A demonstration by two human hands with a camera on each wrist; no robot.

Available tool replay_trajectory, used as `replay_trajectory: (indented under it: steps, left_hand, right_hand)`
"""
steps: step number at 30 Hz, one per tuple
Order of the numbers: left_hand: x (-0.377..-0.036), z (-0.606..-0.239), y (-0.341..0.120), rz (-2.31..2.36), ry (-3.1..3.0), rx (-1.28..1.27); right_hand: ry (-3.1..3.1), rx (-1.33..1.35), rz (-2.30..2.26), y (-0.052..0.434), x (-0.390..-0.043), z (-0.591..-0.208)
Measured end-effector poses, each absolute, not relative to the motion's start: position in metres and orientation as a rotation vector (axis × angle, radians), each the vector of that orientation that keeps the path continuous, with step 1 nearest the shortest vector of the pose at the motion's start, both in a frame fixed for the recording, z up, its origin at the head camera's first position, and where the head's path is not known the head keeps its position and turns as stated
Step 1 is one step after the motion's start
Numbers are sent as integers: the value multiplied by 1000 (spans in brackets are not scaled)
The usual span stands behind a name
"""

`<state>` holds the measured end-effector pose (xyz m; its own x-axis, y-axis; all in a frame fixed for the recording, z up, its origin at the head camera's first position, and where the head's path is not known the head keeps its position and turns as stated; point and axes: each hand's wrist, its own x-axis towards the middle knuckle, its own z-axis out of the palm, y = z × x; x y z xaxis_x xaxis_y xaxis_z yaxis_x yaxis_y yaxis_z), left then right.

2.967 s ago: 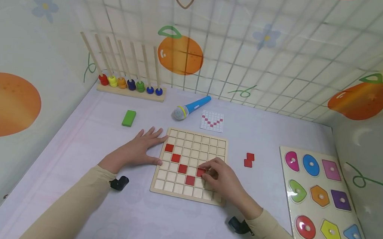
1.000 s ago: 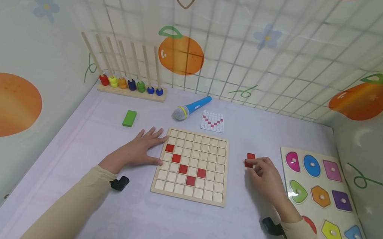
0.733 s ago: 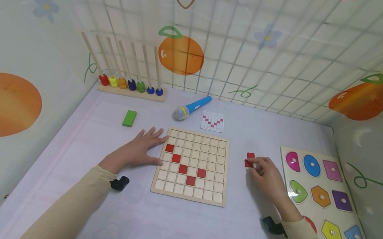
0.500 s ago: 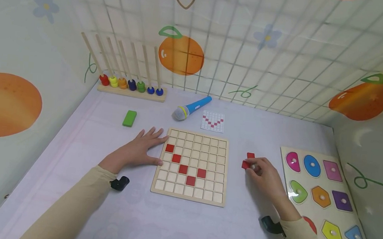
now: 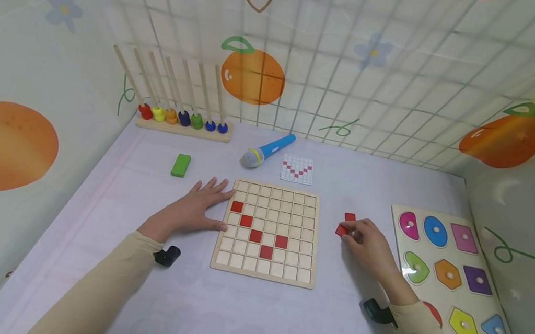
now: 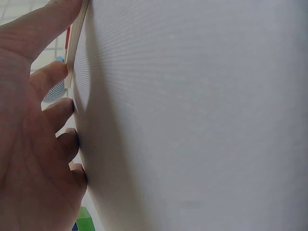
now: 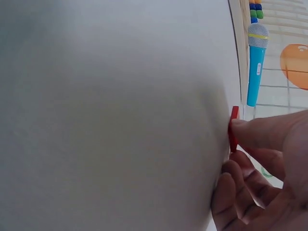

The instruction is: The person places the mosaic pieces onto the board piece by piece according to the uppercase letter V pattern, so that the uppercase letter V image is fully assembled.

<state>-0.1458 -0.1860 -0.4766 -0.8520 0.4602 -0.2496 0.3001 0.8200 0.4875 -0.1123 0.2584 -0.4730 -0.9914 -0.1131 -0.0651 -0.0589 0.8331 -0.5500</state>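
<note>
A square wooden grid board (image 5: 296, 222) lies mid-table in the head view, with several red tiles (image 5: 255, 236) set in its cells. My left hand (image 5: 191, 208) is spread flat on the table, its thumb and index finger touching the board's left edge. To the right of the board, my right hand (image 5: 370, 251) pinches a red square tile (image 5: 340, 230) near the table surface; the right wrist view shows the thumb against this tile (image 7: 234, 115). A second red tile (image 5: 350, 216) lies just behind it, partly hidden.
Behind the board are a small pattern card (image 5: 297, 169) and a blue toy microphone (image 5: 271, 149). A green block (image 5: 180, 165) and a peg abacus (image 5: 183, 130) stand toward the left back. The shape puzzle board (image 5: 463, 287) lies at the right, partly under the right sleeve.
My right hand left the board after setting a red tile there, moved right to the two loose tiles, and has turned and pulled the nearer one slightly left. The left hand stays put.
</note>
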Motion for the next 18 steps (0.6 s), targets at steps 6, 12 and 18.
replay_trajectory:
  steps: [6,12,18]
  left_hand:
    - [-146,-476,-186,624,2645,572]
    - [-146,-477,-187,614,2643,572]
    - [-147,-479,-187,608,2647,574]
  right_hand:
    - [2915,-142,-875,259,-113,-473]
    - [2887,-153,-889,258,-114,-474]
    - [2869,-161,-889,259,-113,-474]
